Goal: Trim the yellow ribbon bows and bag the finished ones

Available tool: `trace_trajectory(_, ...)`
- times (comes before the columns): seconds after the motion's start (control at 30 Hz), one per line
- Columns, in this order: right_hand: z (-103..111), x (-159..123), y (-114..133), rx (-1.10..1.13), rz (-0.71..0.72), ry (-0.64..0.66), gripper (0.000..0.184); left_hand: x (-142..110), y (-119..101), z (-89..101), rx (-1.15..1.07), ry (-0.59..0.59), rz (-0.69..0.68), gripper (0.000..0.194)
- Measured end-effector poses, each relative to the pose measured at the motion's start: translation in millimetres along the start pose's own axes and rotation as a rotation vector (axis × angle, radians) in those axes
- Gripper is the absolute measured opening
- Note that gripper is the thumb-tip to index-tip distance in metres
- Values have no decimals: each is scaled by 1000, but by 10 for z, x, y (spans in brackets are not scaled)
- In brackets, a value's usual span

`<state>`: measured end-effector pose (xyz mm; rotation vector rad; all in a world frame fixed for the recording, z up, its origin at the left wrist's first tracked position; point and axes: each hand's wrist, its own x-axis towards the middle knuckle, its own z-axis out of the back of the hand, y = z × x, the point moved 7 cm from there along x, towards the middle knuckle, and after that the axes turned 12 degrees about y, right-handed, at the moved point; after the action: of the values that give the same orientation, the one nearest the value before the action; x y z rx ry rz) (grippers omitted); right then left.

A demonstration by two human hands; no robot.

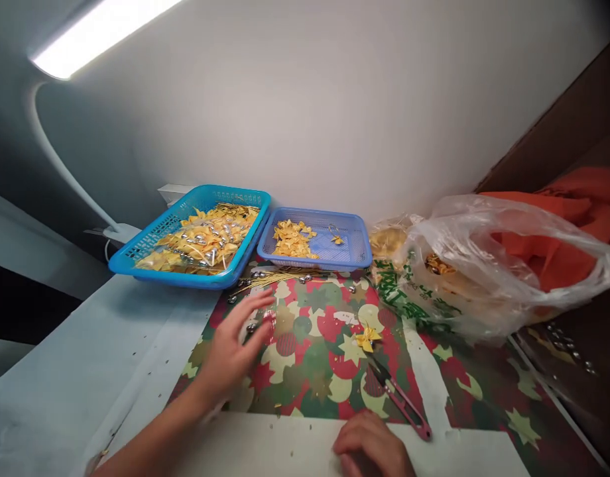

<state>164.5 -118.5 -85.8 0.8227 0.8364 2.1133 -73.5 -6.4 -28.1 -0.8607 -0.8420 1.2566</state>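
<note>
My left hand reaches over the patterned sheet, its thumb and fingers apart with nothing seen between them. A few small silver beads lie by its fingertips. At the front edge, my right hand rests with curled fingers; their inner side is hidden, and I cannot make out anything in them. Ahead of it lie pink-handled thread snips, blades pointing away. A yellow ribbon-like flower sits at the blade tips. Thin gold wire stems lie behind my left hand.
A turquoise basket at back left holds yellow pieces and bagged silver beads. Beside it, a blue-violet basket contains yellow petals. A clear plastic bag bulges at right, near orange-red material. A lit lamp hangs at upper left.
</note>
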Motion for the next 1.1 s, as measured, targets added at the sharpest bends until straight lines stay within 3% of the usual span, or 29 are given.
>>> trace_trajectory(0.1, 168, 70, 163, 13, -70, -26, 11, 45, -29, 291, -664, -95, 211, 24)
trace_trajectory(0.17, 246, 54, 206, 60, -110, -70, 12, 43, -88, 449, -960, -211, 298, 23)
trace_trajectory(0.23, 299, -2, 187, 120, -155, -117, 13, 58, -178, 541, -1129, -272, 332, 26)
trace_trajectory(0.33, 336, -65, 116, 252, -262, -215, 13, 190, -351, 558, -1253, -243, 297, 31)
trace_trajectory(0.4, 255, -7, 115, 483, -351, -302, 18, 354, -465, 495, -1272, -211, 239, 34)
trace_trajectory(0.47, -10, 199, 218, 915, -401, -353, 35, 546, -587, 348, -1219, -178, 142, 36)
trace_trajectory(0.53, -466, 565, 470, 1364, -466, -163, 48, 681, -745, 116, -1102, -161, -35, 36)
trace_trajectory(0.6, -827, 902, 733, 1675, -573, 82, 58, 655, -903, -151, -946, -189, -229, 36)
trace_trajectory(0.63, -884, 1037, 800, 1772, -597, 141, 61, 585, -989, -296, -840, -159, -315, 33)
trace_trajectory(0.7, -678, 1231, 735, 1820, -493, 55, 57, 357, -1176, -584, -531, 59, -476, 25)
trace_trajectory(0.77, -171, 1229, 508, 1660, -276, -116, 50, 16, -1239, -679, -215, 233, -625, 26)
trace_trajectory(0.83, 425, 966, 193, 1312, -170, -327, 48, -322, -1132, -514, 64, 222, -702, 30)
trace_trajectory(0.9, 907, 571, -63, 744, -218, -432, 43, -592, -916, -282, 321, 140, -681, 31)
trace_trajectory(0.93, 1039, 389, -155, 413, -305, -403, 39, -697, -792, -221, 422, 145, -654, 31)
trace_trajectory(1.0, 1091, 121, -285, -128, -467, -244, 31, -835, -581, -224, 552, 180, -606, 30)
trace_trajectory(1.1, 954, -41, -323, -531, -545, -77, 20, -791, -479, -559, 619, 271, -603, 27)
